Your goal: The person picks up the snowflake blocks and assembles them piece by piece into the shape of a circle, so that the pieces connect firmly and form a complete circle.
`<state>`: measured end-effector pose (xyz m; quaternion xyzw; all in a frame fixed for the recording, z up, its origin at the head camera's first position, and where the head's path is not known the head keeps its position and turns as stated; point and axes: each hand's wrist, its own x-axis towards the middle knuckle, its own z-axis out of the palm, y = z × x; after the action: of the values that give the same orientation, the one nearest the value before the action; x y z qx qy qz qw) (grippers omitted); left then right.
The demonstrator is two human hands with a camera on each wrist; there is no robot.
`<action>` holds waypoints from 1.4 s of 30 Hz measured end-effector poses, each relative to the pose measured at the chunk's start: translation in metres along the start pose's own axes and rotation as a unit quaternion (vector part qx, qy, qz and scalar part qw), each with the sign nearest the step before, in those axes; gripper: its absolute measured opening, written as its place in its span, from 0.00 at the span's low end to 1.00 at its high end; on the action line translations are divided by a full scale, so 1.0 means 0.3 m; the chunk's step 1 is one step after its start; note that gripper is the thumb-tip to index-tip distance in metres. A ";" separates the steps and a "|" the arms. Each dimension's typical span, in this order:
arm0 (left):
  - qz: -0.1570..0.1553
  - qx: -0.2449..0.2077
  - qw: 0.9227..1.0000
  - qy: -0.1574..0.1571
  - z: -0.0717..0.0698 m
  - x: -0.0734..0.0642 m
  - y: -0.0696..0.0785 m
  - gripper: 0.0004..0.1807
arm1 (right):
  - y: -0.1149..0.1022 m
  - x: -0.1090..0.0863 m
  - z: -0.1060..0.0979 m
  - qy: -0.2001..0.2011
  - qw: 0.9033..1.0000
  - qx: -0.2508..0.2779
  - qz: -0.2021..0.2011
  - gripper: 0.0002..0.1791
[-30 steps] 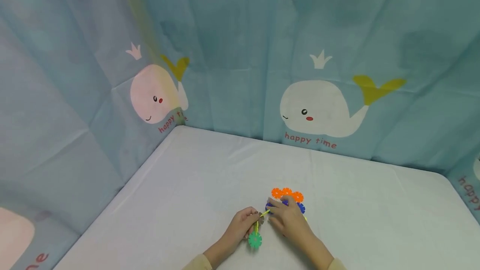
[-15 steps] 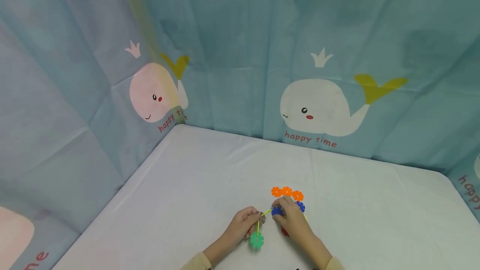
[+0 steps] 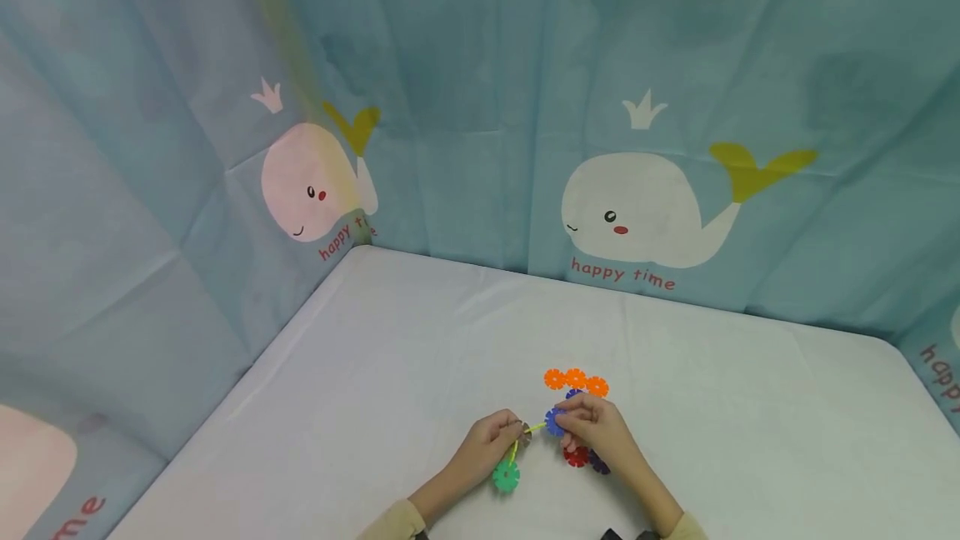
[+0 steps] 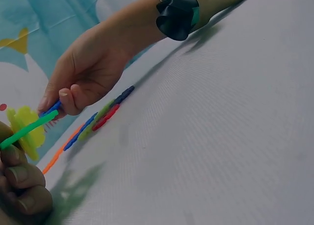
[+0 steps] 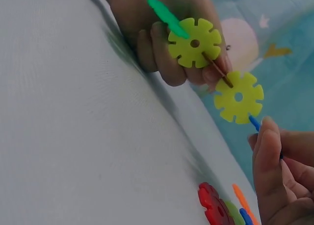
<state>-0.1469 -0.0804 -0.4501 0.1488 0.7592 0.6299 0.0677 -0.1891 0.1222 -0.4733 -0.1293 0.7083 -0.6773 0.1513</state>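
Observation:
My left hand (image 3: 483,447) pinches a brown notched disc (image 3: 526,435), part of a chain of slotted plastic discs. A green disc (image 3: 506,476) hangs at the chain's near end, and two yellow discs, one a yellow disc (image 5: 239,98) at the far end, flank the brown one. Between thumb and fingers my right hand (image 3: 602,426) pinches a blue disc (image 3: 553,422). In the right wrist view the blue disc's edge (image 5: 253,122) meets a slot in the end yellow disc's rim. How deep it sits in the slot I cannot tell.
On the white table (image 3: 390,357) lie several loose discs beyond and under my right hand: orange discs (image 3: 575,378), a blue disc (image 3: 574,394), a red disc (image 3: 576,457) and a dark disc (image 3: 599,464). A green-yellow disc (image 4: 95,121) lies among them. Whale-print cloth (image 3: 465,107) hangs behind.
My right hand has picked a blue disc from the loose ones and brought it against the end yellow disc. My left hand keeps hold of the chain, nearly in place.

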 end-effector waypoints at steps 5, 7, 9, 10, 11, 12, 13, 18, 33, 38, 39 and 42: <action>0.006 0.009 1.000 -0.007 0.002 0.001 -0.011 0.09 | 0.012 0.001 0.005 -0.019 0.999 0.039 -0.003 0.15; 0.007 0.013 1.000 -0.011 0.000 0.002 -0.014 0.08 | 0.016 0.000 0.006 -0.028 0.998 0.050 -0.008 0.14; 0.005 0.012 1.000 -0.011 -0.002 0.002 -0.018 0.09 | 0.020 -0.001 0.006 -0.040 0.998 0.053 -0.009 0.14; 0.004 0.011 1.000 -0.011 -0.003 0.002 -0.020 0.09 | 0.020 -0.001 0.006 -0.045 0.997 0.054 -0.010 0.14; 0.003 0.007 1.000 -0.011 -0.004 0.001 -0.022 0.09 | 0.021 -0.002 0.006 -0.049 0.997 0.054 -0.009 0.14; 0.004 0.004 1.000 -0.011 -0.004 0.002 -0.024 0.09 | 0.021 -0.002 0.006 -0.053 0.997 0.054 -0.010 0.14; 0.006 0.001 1.000 -0.012 -0.004 0.002 -0.025 0.09 | 0.022 -0.002 0.007 -0.056 0.997 0.054 -0.009 0.14; 0.018 -0.009 0.999 -0.026 -0.004 0.004 -0.030 0.09 | 0.025 -0.003 0.005 -0.053 0.997 0.051 0.000 0.13; 0.037 0.011 0.998 -0.040 0.003 0.006 -0.022 0.08 | 0.036 -0.007 0.015 -0.035 0.995 0.042 -0.083 0.14; 0.034 0.019 0.999 -0.025 0.003 -0.001 -0.022 0.08 | 0.013 -0.008 0.032 -0.023 0.998 0.041 -0.040 0.15; 0.034 0.020 0.999 -0.022 0.003 -0.001 -0.022 0.08 | 0.011 -0.008 0.035 -0.022 0.998 0.042 -0.031 0.15; 0.034 0.017 0.999 -0.016 0.005 -0.003 -0.020 0.08 | 0.020 -0.006 0.039 -0.019 0.999 0.043 -0.025 0.16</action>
<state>-0.1465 -0.0802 -0.4563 0.1858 0.7634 0.6161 0.0560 -0.1828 0.1123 -0.4797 -0.1533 0.6720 -0.7083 0.1526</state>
